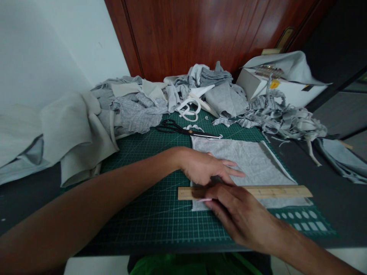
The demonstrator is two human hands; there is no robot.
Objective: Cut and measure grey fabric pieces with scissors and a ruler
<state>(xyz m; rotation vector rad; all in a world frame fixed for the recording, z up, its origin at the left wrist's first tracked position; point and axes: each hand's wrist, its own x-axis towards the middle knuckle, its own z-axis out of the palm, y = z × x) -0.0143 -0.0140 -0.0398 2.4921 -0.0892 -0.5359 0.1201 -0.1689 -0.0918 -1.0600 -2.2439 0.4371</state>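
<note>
Door panelling (186, 34) in glossy red-brown wood is rising behind the work surface, with a pale wall (57, 46) meeting it on the left. Below, a dark tabletop (338, 214) is carrying a green gridded cutting mat (143, 225). Heaped grey and off-white cloth (137, 107) is crowding the mat's far edge, and a white box (289, 91) is standing at the far right behind tangled fabric strips (301, 124). The rectangular grey fabric piece (252, 156) is lying flat on the mat, in front of the heap. Across its near part a wooden ruler (278, 191) is resting, its ends reaching past both side edges of the fabric. The right hand (241, 215) is working at the ruler's near edge, its fingers bending together around something thin. The left hand (205, 168) is bearing on the fabric beside the ruler, its visible fingers spreading apart. Black-handled scissors (172, 128) are lying with their blades along the fabric's far edge, and white-handled scissors (190, 109) are resting against the heap. Between the right fingers a slim pink piece (205, 199) is showing, too small to identify.
</note>
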